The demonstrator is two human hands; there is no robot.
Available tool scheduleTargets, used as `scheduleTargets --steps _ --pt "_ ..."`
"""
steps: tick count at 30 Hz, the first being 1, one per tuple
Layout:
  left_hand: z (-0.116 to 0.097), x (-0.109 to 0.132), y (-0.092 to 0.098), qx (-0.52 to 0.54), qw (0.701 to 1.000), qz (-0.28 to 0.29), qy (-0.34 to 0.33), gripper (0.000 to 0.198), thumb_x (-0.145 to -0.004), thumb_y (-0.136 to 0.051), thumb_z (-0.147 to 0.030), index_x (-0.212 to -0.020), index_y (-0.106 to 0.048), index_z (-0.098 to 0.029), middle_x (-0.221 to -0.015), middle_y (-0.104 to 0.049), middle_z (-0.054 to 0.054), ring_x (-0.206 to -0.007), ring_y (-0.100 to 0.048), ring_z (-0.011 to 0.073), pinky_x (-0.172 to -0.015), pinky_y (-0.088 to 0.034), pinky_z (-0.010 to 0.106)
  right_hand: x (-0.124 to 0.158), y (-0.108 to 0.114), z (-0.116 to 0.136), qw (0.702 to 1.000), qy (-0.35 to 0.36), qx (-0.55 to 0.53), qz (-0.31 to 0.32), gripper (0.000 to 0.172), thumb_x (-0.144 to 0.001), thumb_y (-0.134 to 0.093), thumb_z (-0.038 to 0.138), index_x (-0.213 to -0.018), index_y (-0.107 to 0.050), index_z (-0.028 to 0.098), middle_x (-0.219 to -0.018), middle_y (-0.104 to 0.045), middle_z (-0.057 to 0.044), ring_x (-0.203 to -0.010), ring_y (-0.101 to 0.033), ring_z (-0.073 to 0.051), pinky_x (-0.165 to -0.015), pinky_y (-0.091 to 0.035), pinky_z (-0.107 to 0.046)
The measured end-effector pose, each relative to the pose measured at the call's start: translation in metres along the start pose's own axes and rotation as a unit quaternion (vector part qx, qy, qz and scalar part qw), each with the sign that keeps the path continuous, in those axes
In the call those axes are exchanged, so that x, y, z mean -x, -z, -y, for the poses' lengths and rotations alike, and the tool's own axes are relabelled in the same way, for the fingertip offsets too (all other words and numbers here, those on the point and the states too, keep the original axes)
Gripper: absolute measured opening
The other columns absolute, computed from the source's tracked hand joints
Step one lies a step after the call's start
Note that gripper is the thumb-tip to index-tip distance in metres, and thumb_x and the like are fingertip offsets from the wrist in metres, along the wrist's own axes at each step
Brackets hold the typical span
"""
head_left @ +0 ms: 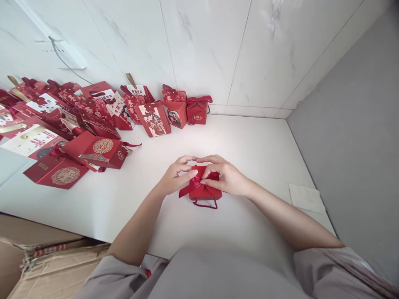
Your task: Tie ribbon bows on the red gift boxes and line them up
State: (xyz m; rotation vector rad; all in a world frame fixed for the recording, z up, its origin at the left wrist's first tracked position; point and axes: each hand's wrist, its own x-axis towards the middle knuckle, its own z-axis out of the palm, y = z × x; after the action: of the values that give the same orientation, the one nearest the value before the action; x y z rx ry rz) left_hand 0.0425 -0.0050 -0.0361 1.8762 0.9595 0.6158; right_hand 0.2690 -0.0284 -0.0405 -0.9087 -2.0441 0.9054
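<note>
A small red gift box stands on the white table before me, its top tied with a dark red ribbon bow. One ribbon tail sticks out to the left, and a cord handle hangs at the near side. My right hand is closed, thumb and index finger pinching the ribbon by the knot. My left hand curves around the box's far left corner, its thumb on the top beside the bow. Both hands' other fingers meet behind the box, where their exact contact is hidden.
Many red gift boxes crowd the table's left side. A ribbon-tied box stands by the marbled wall. A white paper lies at the right edge near the grey wall. Cardboard boxes sit below the table at lower left.
</note>
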Motion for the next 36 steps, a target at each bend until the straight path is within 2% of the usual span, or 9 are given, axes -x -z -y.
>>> scheduleTargets --steps 5,11,16,21,25,28,30,32,36 --pt "-0.002 0.000 -0.004 -0.025 0.996 -0.027 -0.076 0.038 -0.091 -0.056 -0.036 -0.058 -0.058 -0.018 -0.138 -0.053 0.005 -0.131 -0.048 0.0244 -0.119 -0.032 0.044 -0.001 -0.001 -0.001 1.000 0.020 0.002 0.004 0.006 -0.084 -0.069 0.022 -0.079 -0.068 0.025 -0.131 -0.064 -0.008 -0.133 -0.050 -0.028 -0.108 -0.041 -0.052" --pt "0.007 -0.005 -0.007 0.100 0.994 0.010 -0.038 0.043 -0.087 -0.061 -0.044 -0.053 -0.052 -0.018 -0.139 -0.054 0.005 -0.132 -0.050 0.0264 -0.119 -0.033 0.047 -0.003 -0.002 -0.001 0.997 0.056 -0.036 0.031 0.010 -0.086 -0.066 0.022 -0.077 -0.063 0.026 -0.117 -0.071 -0.006 -0.129 -0.054 -0.026 -0.111 -0.038 -0.049" --pt "0.010 -0.005 -0.002 0.084 0.996 0.020 -0.036 0.042 -0.084 -0.065 -0.045 -0.055 -0.050 -0.018 -0.140 -0.055 0.004 -0.133 -0.049 0.0256 -0.123 -0.024 0.049 -0.001 0.011 0.000 0.995 -0.028 -0.085 0.046 0.017 -0.092 -0.062 0.036 -0.081 -0.060 0.023 -0.117 -0.068 -0.009 -0.124 -0.057 -0.026 -0.095 -0.047 -0.042" --pt "0.006 -0.003 0.002 0.065 0.997 0.027 -0.012 0.046 -0.091 -0.055 -0.047 -0.056 -0.060 -0.018 -0.137 -0.057 0.003 -0.131 -0.051 0.0250 -0.123 -0.023 0.049 -0.001 0.026 0.000 0.990 -0.081 -0.080 0.079 0.032 -0.095 -0.055 0.047 -0.077 -0.064 0.021 -0.128 -0.061 -0.009 -0.118 -0.058 -0.025 -0.099 -0.043 -0.041" --pt "0.005 -0.002 0.004 0.039 0.999 -0.009 0.007 0.043 -0.093 -0.053 -0.048 -0.065 -0.067 -0.019 -0.135 -0.058 0.007 -0.129 -0.052 0.0270 -0.115 -0.037 0.047 -0.001 0.027 -0.001 0.988 -0.091 -0.093 0.078 0.037 -0.096 -0.052 0.049 -0.075 -0.066 0.021 -0.123 -0.064 -0.006 -0.106 -0.063 -0.022 -0.095 -0.045 -0.038" --pt "0.004 0.000 0.007 0.031 0.998 -0.037 -0.034 0.028 -0.087 -0.064 -0.048 -0.099 -0.068 -0.023 -0.141 -0.052 0.008 -0.134 -0.047 0.0275 -0.116 -0.035 0.049 -0.003 0.026 -0.002 0.988 -0.100 -0.112 0.032 0.038 -0.096 -0.053 0.050 -0.072 -0.062 0.021 -0.119 -0.066 -0.006 -0.102 -0.063 -0.021 -0.092 -0.046 -0.037" --pt "0.004 0.002 0.008 0.034 0.998 -0.022 -0.054 0.064 -0.077 -0.076 -0.047 -0.133 -0.050 -0.030 -0.149 -0.044 0.010 -0.142 -0.038 0.0284 -0.120 -0.027 0.052 -0.004 0.027 -0.003 0.983 -0.114 -0.144 0.014 0.039 -0.095 -0.053 0.051 -0.074 -0.060 0.020 -0.119 -0.067 -0.006 -0.099 -0.064 -0.020 -0.089 -0.048 -0.035" --pt "0.005 0.003 0.007 0.030 0.999 0.022 -0.038 0.103 -0.067 -0.084 -0.044 -0.151 -0.024 -0.035 -0.155 -0.036 0.012 -0.146 -0.032 0.0300 -0.120 -0.026 0.053 -0.004 0.028 -0.006 0.976 -0.126 -0.176 0.016 0.039 -0.095 -0.053 0.053 -0.077 -0.060 0.020 -0.118 -0.068 -0.007 -0.097 -0.064 -0.020 -0.087 -0.049 -0.035" --pt "0.012 0.001 -0.002 0.046 0.992 0.113 -0.007 0.129 -0.059 -0.090 -0.037 -0.156 -0.004 -0.036 -0.156 -0.034 0.016 -0.141 -0.041 0.0331 -0.109 -0.044 0.051 -0.005 0.029 -0.010 0.967 -0.143 -0.209 0.035 0.039 -0.094 -0.053 0.055 -0.082 -0.063 0.019 -0.112 -0.070 -0.007 -0.095 -0.065 -0.021 -0.086 -0.050 -0.034"
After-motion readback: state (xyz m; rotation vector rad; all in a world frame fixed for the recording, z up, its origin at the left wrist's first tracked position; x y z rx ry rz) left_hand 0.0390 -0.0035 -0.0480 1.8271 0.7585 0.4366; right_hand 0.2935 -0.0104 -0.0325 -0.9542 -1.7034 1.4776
